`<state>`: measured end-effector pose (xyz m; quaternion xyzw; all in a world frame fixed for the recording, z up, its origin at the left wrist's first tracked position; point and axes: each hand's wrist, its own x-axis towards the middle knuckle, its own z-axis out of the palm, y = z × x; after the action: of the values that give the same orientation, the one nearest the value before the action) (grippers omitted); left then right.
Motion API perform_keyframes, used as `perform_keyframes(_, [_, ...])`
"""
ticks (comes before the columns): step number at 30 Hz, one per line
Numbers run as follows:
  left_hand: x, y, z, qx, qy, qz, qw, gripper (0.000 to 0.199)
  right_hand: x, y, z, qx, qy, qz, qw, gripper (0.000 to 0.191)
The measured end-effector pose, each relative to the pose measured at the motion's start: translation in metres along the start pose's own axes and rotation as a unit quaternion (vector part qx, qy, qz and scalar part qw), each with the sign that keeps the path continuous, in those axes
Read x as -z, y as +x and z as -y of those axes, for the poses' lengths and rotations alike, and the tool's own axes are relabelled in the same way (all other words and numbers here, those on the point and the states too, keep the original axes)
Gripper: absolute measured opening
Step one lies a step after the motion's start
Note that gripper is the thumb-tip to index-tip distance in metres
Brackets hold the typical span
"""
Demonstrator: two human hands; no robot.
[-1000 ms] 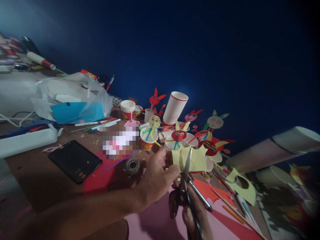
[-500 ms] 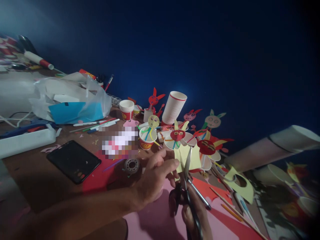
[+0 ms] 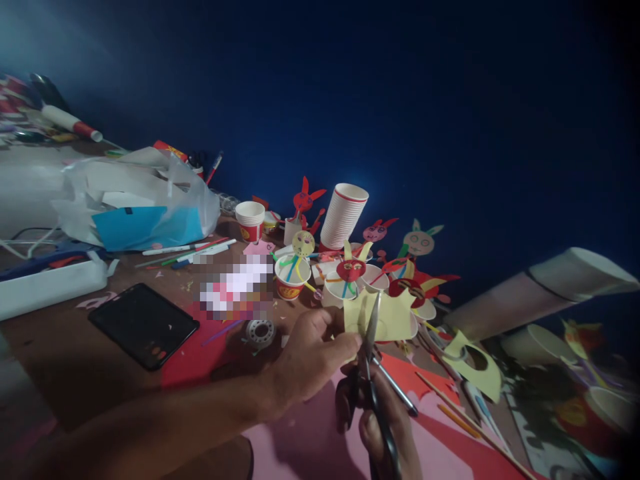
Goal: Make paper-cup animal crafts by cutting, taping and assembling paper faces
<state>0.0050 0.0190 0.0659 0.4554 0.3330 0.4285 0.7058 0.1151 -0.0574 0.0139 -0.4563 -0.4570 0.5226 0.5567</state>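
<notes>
My left hand [image 3: 313,353] pinches the left edge of a piece of pale yellow paper [image 3: 393,313], held up above the work surface. In my right hand [image 3: 390,413] is a pair of scissors [image 3: 371,333] with dark handles, its blades pointing up. The blades lie across the paper close to my left thumb and look nearly closed. A faint curved line shows on the paper, and its upper edge is cut into a curve. Right behind it stand paper cups [image 3: 340,288] topped with red animal faces [image 3: 351,268].
Pink paper [image 3: 310,433] lies beneath my hands. A tall stack of cups [image 3: 345,217] leans behind. To the left are a dark phone [image 3: 144,327], a tape roll [image 3: 261,331] and a plastic bag [image 3: 135,200]. A stick [image 3: 470,420] and a yellow paper offcut [image 3: 483,373] lie right.
The yellow paper has turned, and more of its width shows to the right of the blades. The scissor blades have come closer together. The whole view has shifted slightly.
</notes>
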Motion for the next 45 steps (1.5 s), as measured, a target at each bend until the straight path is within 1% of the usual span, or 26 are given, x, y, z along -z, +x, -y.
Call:
perform_keyframes(5, [0.002, 0.001, 0.0, 0.019, 0.009, 0.001, 1.0, 0.01, 0.001, 0.001, 0.0, -0.01, -0.003, 0.022, 1.0, 0.047])
perform_keyframes(10, [0.001, 0.002, 0.001, 0.027, -0.01, 0.009, 1.0, 0.008, 0.0, 0.0, 0.002, -0.009, -0.006, 0.014, 1.0, 0.046])
perform_keyframes(17, [0.001, 0.002, -0.002, 0.039, 0.013, -0.004, 0.999, 0.009, -0.001, -0.003, 0.004, -0.007, -0.003, -0.008, 1.0, 0.045])
perform_keyframes(24, [0.0, 0.002, -0.006, 0.044, 0.015, -0.007, 0.999, 0.01, 0.003, -0.001, -0.003, 0.002, -0.008, 0.015, 1.0, 0.045])
perform_keyframes(30, [-0.002, 0.001, -0.014, 0.065, 0.018, -0.015, 0.998, 0.012, 0.005, -0.001, -0.003, 0.005, -0.027, 0.024, 0.999, 0.045])
perform_keyframes(35, [0.0, 0.001, -0.013, 0.053, 0.032, 0.004, 0.998, 0.011, 0.004, -0.002, 0.0, -0.006, -0.031, 0.022, 0.999, 0.045])
perform_keyframes(40, [0.001, 0.001, -0.015, 0.061, 0.021, 0.015, 0.998, 0.009, 0.002, -0.003, 0.006, -0.009, -0.023, 0.016, 1.0, 0.046])
perform_keyframes(45, [0.002, 0.002, -0.014, 0.056, 0.009, 0.032, 0.998, 0.006, 0.0, -0.004, 0.009, -0.018, -0.013, -0.015, 1.0, 0.046])
